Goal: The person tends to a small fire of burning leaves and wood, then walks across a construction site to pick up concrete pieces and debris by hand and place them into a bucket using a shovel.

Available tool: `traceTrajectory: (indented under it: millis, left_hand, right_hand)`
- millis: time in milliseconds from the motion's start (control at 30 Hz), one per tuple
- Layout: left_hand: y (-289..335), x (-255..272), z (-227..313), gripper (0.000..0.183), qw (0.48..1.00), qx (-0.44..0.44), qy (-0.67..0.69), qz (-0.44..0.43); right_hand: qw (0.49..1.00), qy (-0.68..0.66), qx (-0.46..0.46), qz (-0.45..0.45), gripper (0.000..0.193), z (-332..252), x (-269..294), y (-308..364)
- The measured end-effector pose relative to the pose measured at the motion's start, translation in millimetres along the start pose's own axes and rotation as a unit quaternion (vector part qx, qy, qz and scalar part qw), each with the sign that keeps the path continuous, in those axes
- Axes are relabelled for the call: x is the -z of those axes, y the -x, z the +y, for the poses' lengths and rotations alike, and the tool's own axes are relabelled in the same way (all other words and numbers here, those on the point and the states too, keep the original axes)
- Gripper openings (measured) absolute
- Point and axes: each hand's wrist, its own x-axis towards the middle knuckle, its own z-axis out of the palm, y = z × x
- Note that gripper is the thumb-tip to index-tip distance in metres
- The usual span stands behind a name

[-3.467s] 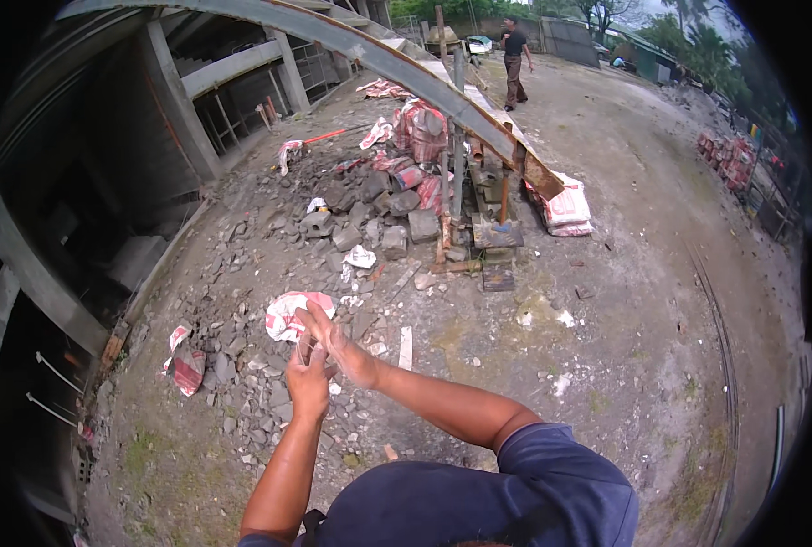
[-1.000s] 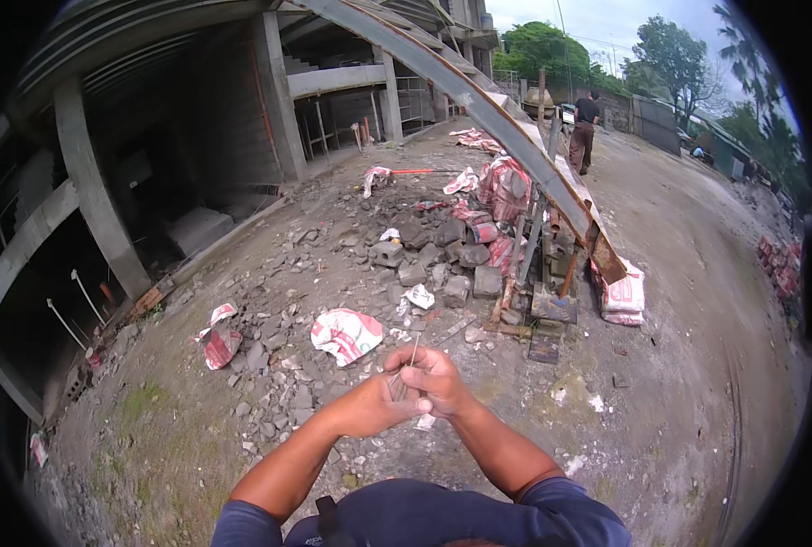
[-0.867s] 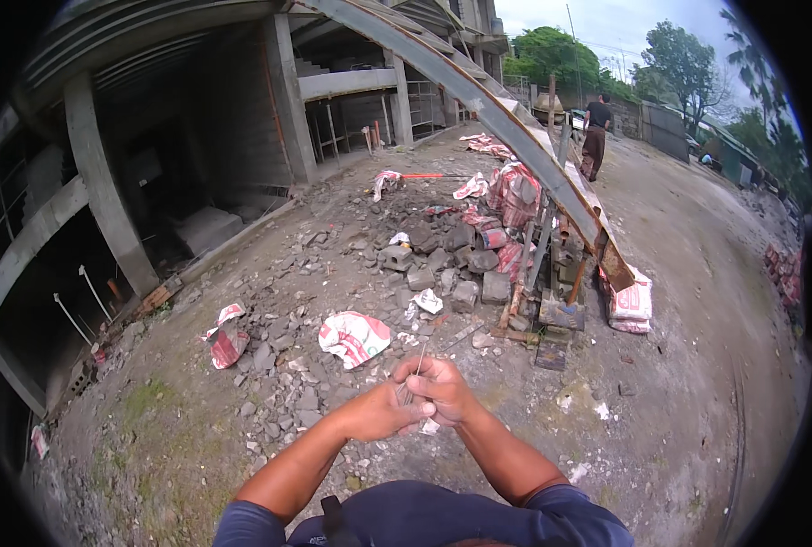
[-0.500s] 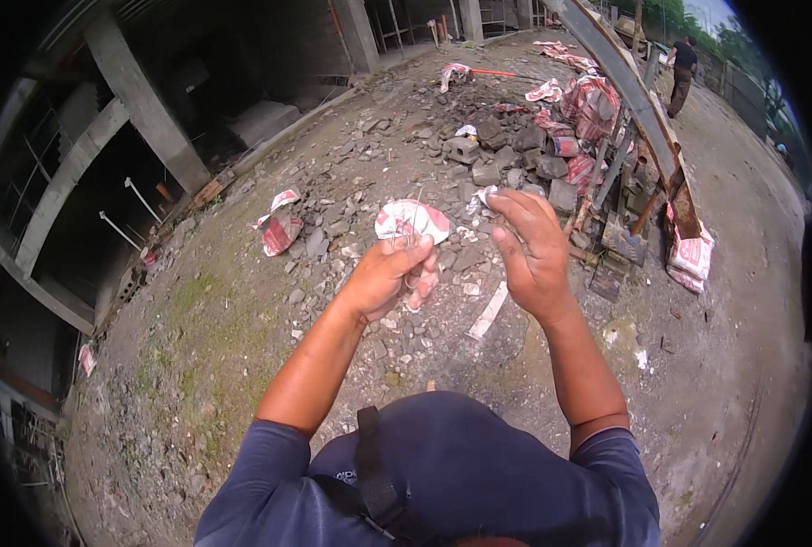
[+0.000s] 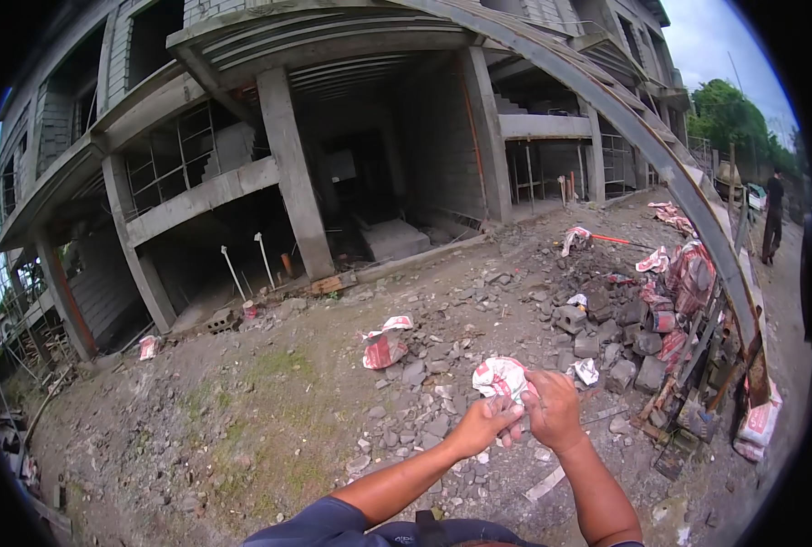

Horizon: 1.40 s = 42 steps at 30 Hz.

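The left hand (image 5: 481, 428) and right hand (image 5: 556, 415) meet at about 5 o'clock in the view, fingers curled and narrow. Whether they pinch anything thin is too small to tell. Just past them, at 11 o'clock from the fingertips, a white-and-red sack (image 5: 497, 376) lies on the stony ground (image 5: 269, 438), partly hidden. A second sack (image 5: 385, 349) lies at 10 o'clock, broken blocks (image 5: 650, 373) at 2 o'clock, and a pale strip (image 5: 544, 484) at 5 o'clock.

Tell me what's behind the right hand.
Past the right hand, a red-and-white sack shows on rubble-strewn ground; the hand covers whatever lies directly behind it.
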Motion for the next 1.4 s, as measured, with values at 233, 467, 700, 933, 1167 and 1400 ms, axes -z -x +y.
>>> traceTrajectory:
  millis: [233, 467, 700, 933, 1167, 1400]
  left_hand:
    - [-7, -3, -26, 0.026, 0.983, -0.03, -0.12, 0.136]
    - [-49, -2, -42, 0.028, 0.873, -0.101, -0.455, 0.141]
    - [-62, -10, -90, 0.031, 0.93, -0.037, -0.335, 0.144]
    - [-63, 26, -95, 0.048, 0.934, 0.052, -0.328, 0.135]
    - [21, 183, -189, 0.055, 0.881, 0.188, -0.299, 0.315]
    - [196, 291, -388, 0.041, 0.768, 0.443, -0.392, 0.246]
  right_hand:
    - [0.988, -0.078, -0.131, -0.033, 0.045, 19, -42, 48]
    - [0.898, -0.21, -0.369, -0.117, 0.059, 43, -43, 85]
    - [0.842, -0.377, -0.374, -0.095, 0.066, 56, -63, 130]
    - [0.858, -0.306, -0.383, -0.15, 0.061, 64, -74, 163]
    - [0.772, -0.167, -0.547, -0.275, 0.044, 118, -49, 263]
    - [0.74, -0.101, -0.535, -0.395, 0.038, 138, -77, 331]
